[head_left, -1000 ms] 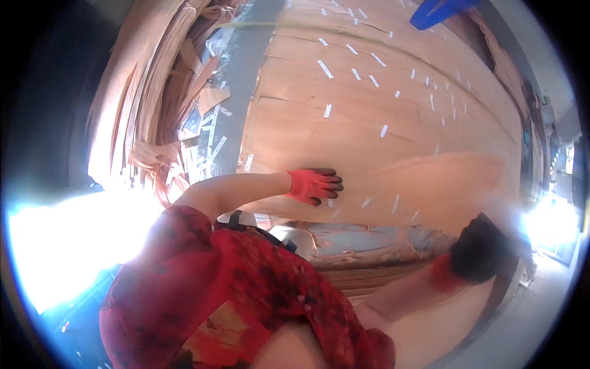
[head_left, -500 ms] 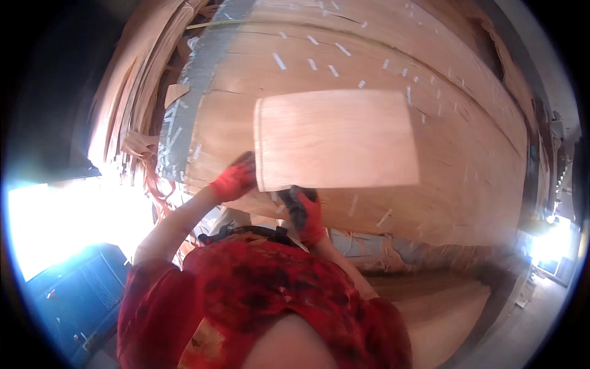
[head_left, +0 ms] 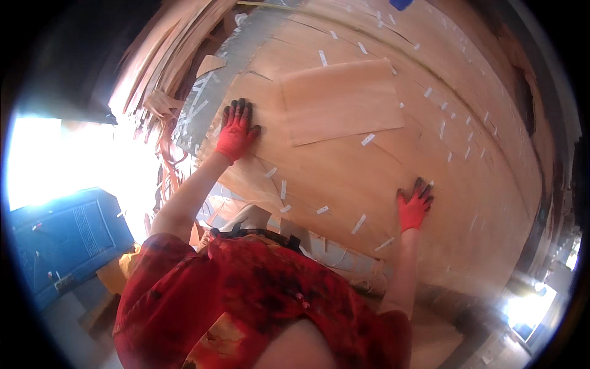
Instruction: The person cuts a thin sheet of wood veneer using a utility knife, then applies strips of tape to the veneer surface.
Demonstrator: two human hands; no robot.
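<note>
A wide, thin wood veneer sheet (head_left: pixel 344 178) lies before me, dotted with many short white tape strips (head_left: pixel 367 140). On top of it rests a smaller rectangular veneer piece (head_left: pixel 341 101), a little skewed. My left hand (head_left: pixel 236 132), in a red glove with dark fingertips, lies flat on the big sheet, just left of the small piece and apart from it. Lower right, my right hand (head_left: pixel 415 206) in a matching glove touches the same sheet, fingers spread. A small white bit shows at its fingertips; whether it is tape on the sheet, I cannot tell.
Ragged veneer sheets (head_left: pixel 157 46) are stacked at the far left, beside a grey strip (head_left: pixel 236 55) along the sheet's left edge. Torn scraps (head_left: pixel 169 147) hang there. A blue case (head_left: pixel 70 237) stands at lower left. A yellow line (head_left: pixel 344 31) crosses the far part.
Both hands have let go of the small veneer piece, which was raised and now lies on the big sheet. My right hand moved right; my left moved slightly up.
</note>
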